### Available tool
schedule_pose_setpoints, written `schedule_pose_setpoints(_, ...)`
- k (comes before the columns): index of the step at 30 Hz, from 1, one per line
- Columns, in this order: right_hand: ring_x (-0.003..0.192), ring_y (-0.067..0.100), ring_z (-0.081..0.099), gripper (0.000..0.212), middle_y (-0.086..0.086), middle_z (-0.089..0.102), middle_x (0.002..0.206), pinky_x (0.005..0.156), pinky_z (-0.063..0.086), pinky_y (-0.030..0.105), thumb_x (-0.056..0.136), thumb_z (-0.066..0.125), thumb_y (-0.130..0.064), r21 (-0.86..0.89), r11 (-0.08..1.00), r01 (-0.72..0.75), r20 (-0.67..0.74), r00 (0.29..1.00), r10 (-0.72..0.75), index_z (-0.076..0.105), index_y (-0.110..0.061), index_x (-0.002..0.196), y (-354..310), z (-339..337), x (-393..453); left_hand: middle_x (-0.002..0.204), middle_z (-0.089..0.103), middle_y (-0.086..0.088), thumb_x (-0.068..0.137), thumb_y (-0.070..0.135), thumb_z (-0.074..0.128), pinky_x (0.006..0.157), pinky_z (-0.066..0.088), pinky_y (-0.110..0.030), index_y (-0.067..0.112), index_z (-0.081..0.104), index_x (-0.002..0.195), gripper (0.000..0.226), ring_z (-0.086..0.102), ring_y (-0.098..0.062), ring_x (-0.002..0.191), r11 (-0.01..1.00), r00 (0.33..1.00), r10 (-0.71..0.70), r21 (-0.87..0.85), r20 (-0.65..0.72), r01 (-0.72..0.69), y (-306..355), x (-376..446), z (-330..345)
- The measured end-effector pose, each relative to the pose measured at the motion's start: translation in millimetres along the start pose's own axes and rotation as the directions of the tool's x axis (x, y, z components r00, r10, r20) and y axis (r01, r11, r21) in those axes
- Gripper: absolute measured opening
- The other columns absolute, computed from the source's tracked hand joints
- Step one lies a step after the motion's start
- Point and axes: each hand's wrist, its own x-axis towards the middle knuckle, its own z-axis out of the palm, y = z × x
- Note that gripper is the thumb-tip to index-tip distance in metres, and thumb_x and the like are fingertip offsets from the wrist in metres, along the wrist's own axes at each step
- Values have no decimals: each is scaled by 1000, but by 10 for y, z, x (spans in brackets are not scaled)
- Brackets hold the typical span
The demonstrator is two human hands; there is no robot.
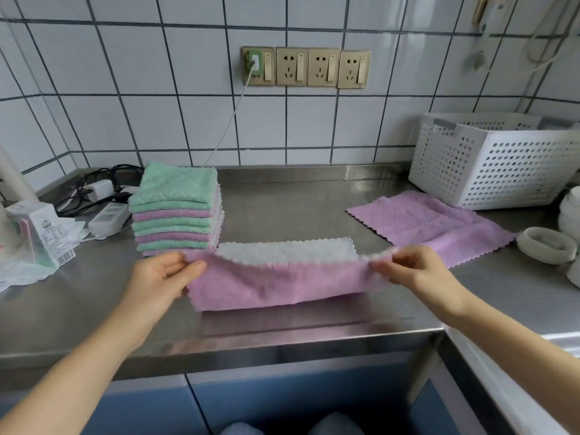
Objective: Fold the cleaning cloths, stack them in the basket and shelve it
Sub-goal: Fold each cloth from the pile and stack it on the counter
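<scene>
With the left hand [163,274] and right hand [405,268] each pinching a near corner of the pink cloth [276,284] above the table [298,199], its edges apparently wanted matching before the crease was pressed flat.

We are counting two loose pink cloths: one held cloth [276,284] and one flat cloth [430,224]. We are seeing one stack of folded cloths [175,211], roughly nine layers of green and pink, one white perforated basket [496,158], four wall sockets [306,67], one power strip [108,218] and two hands.
</scene>
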Motion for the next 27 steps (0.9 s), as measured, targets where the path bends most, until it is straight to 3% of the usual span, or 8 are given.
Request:
schedule_pose_setpoints(2,60,14,40,33,4,45,61,57,34,27,89,63,-18,41,996,-83,-127,988,87,55,2,64,86,83,293,84,74,-2,86,10,64,68,51,-30,18,70,87,10,66,-16,78,999,996,-36,-20,-84,34,-98,340,88)
schedule_pose_setpoints(5,53,14,31,37,2,34,56,43,25,19,89,63,-20,65,975,-213,-231,947,222,44,-10,59,298,250,713,84,70,0,85,19,68,66,45,-28,18,71,87,5,62,-17,79,996,983,-74,32,-170,81,-301,751,231)
schedule_pose_setpoints(8,53,17,36,38,1,39,50,45,26,26,87,61,-21,-196,933,-302,-316,920,231,42,-11,56,580,401,911,88,72,-3,79,13,73,68,46,-24,10,71,99,20,65,-16,83,978,981,-97,166,-169,125,-565,843,328)
schedule_pose_setpoints(11,50,14,43,37,0,48,49,47,32,21,89,59,-23,-286,910,-300,-392,903,175,48,-11,55,697,455,954,82,72,-2,75,8,76,61,47,-11,8,72,91,16,67,-12,78,960,968,-33,260,-251,100,-696,825,343)
schedule_pose_setpoints(15,51,15,46,32,2,52,51,49,33,24,87,59,-20,-297,914,-277,-401,905,144,53,-7,59,708,456,963,72,70,7,73,7,75,57,46,-9,21,68,74,16,67,-11,70,945,961,20,318,-277,72,-655,820,377)
schedule_pose_setpoints(19,50,16,42,31,2,47,49,51,34,28,83,61,-16,-253,935,-248,-402,906,131,50,-1,59,741,451,920,69,67,6,71,-1,71,64,49,-24,20,64,73,22,61,-8,65,941,943,129,338,-305,-19,-556,671,441)
schedule_pose_setpoints(23,51,17,45,35,4,50,50,53,36,28,82,62,-23,-208,948,-241,-398,906,143,50,1,59,725,462,915,62,65,4,73,-1,67,55,42,-11,19,63,74,20,59,-8,64,952,932,158,302,-327,-55,-483,542,431)
schedule_pose_setpoints(27,54,17,55,34,5,60,54,54,39,26,87,60,-26,-207,953,-221,-382,915,129,59,-7,58,700,466,912,77,67,13,76,0,66,55,42,-10,19,63,81,20,62,-6,71,958,925,181,271,-334,-90,-420,390,380)
